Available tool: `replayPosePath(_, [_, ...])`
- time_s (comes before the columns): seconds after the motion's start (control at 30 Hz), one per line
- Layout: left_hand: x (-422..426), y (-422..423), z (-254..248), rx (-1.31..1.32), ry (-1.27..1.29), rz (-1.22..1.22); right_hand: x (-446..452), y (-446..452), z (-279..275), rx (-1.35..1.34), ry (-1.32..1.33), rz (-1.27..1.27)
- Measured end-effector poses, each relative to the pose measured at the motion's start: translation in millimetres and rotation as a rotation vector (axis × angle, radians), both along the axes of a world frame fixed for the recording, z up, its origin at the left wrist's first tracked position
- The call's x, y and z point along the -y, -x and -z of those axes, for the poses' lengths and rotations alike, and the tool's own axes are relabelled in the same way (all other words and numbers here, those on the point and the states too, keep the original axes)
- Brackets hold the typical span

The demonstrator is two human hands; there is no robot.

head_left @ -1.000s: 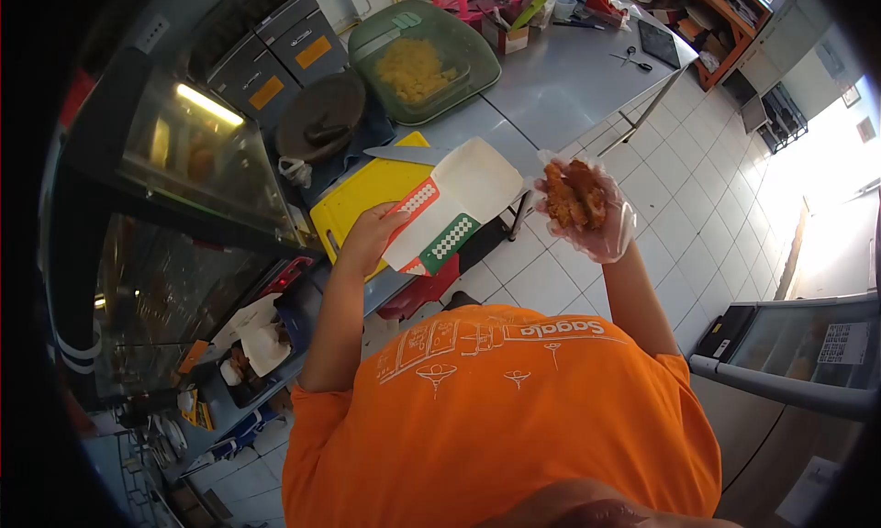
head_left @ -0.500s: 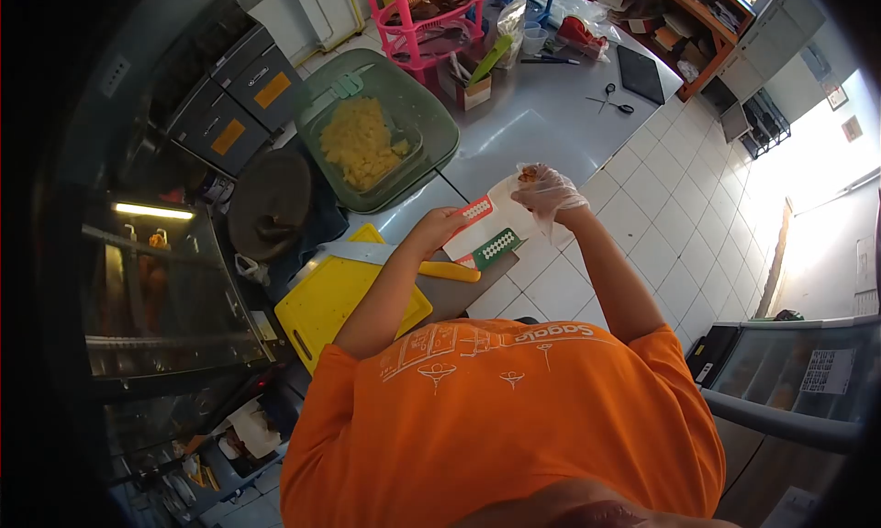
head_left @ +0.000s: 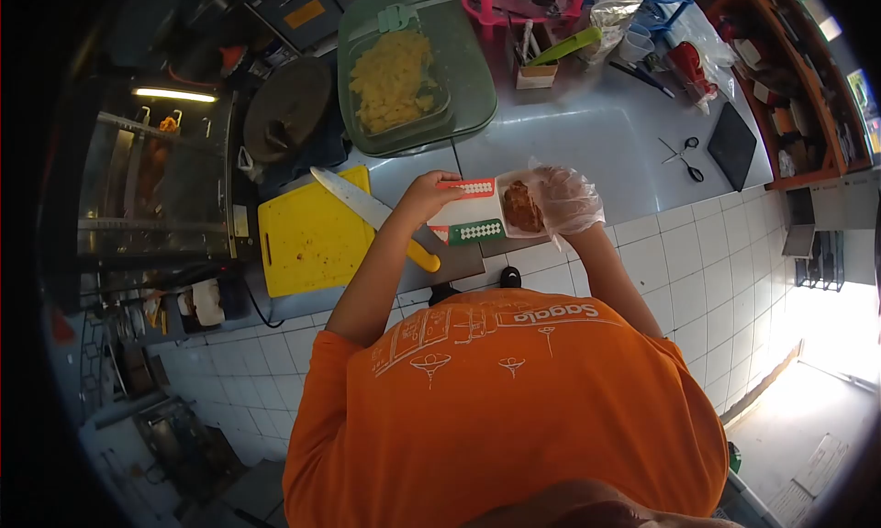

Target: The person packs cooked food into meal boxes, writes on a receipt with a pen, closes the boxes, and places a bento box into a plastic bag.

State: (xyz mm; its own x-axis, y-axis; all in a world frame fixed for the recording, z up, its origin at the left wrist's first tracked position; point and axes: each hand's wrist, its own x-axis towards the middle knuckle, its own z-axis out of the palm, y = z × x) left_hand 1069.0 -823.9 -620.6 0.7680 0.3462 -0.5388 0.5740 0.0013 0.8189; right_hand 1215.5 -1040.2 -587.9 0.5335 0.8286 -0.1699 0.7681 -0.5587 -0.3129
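The fried food (head_left: 521,205) lay inside the open paper box (head_left: 466,214), in its deeper end, close by my right hand (head_left: 571,202). It was reddish brown and darker in patches, with a rough, uneven crust that stood out against the white lining. I had the box at the near edge of the steel table (head_left: 587,152), its lid folded back toward my left hand (head_left: 427,196), which pinched the red side panel. My right hand, in a loose clear plastic glove (head_left: 583,190), was at the opposite wall; I could not tell whether those fingers gripped anything.

White scalloped rows ran across the box's red and green panels, and I could make out no words there. White lettering on my orange shirt (head_left: 505,400) seemed to read "Sagala", beside line drawings of stemmed glasses. The orange labels (head_left: 305,14) on the grey containers were too small to read.
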Motion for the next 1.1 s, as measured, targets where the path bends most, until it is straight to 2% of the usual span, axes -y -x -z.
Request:
replayPosePath(0.03, [4.5,3.8,2.6,0.030,-0.040,-0.042,-1.7,2.3,-10.7,0.059,0.128,-0.080])
replayPosePath(0.13, [13.8,16.3,8.0,0.111,-0.237,-0.171,-10.0,12.2,10.6,-0.168,0.256,0.025])
replayPosePath(0.23, [34.3,38.6,-5.6,0.163,-0.532,-0.298,-14.5,3.8,-3.8,0.026,0.303,-0.244])
replayPosePath(0.3, [55.7,58.3,-35.3,0.202,-0.685,-0.390,-9.5,-7.9,19.0,-0.220,-0.206,-0.173])
replayPosePath(0.37, [86.6,69.6,-50.5,0.332,-0.824,-0.307,-34.5,8.8,22.5,-0.632,-0.652,0.000])
replayPosePath(0.43, [122.5,70.9,-79.0,0.381,-0.926,-0.227,-76.3,51.9,3.4,-1.206,-0.968,0.313])
replayPosePath(0.47, [128.2,74.0,-89.8,0.315,-0.979,-0.249,-94.6,58.3,17.3,-1.037,-0.807,0.245])
replayPosePath(0.53, [127.2,83.5,-105.1,0.180,-1.076,-0.297,-105.5,85.1,-28.4,-0.945,-0.386,0.061])
replayPosePath(0.6, [92.5,108.7,-75.6,0.046,-1.108,-0.567,-103.9,121.2,-42.0,-1.509,-0.471,0.168])
replayPosePath(0.63, [81.0,124.2,-70.4,-0.022,-1.115,-0.698,-105.6,138.4,-39.8,-1.449,-0.400,0.135])
replayPosePath(0.73, [78.0,159.0,-68.0,0.110,-1.049,-0.504,-114.1,183.8,-31.6,-1.206,-0.279,0.004])
replayPosePath(0.8, [77.6,181.8,-77.4,0.163,-1.055,-0.362,-122.3,203.3,-5.8,-0.829,-0.325,-0.252])
replayPosePath(0.9, [54.0,213.9,-57.8,0.064,-1.198,-0.429,-138.3,243.4,33.5,-0.328,-0.393,-0.468])
replayPosePath(0.93, [45.6,225.1,-51.6,0.042,-1.174,-0.479,-142.6,261.2,30.3,-0.454,-0.319,-0.407])
replayPosePath(1.03, [15.6,262.1,-26.3,-0.002,-1.083,-0.656,-149.7,293.8,61.7,-0.116,-0.388,-0.699])
replayPosePath(1.07, [1.2,276.6,-11.8,-0.005,-1.047,-0.727,-152.8,307.7,64.7,-0.103,-0.477,-0.709])
replayPosePath(1.1, [-20.8,298.1,-2.7,-0.004,-1.028,-0.788,-158.9,327.2,45.9,-0.214,-0.506,-0.701])
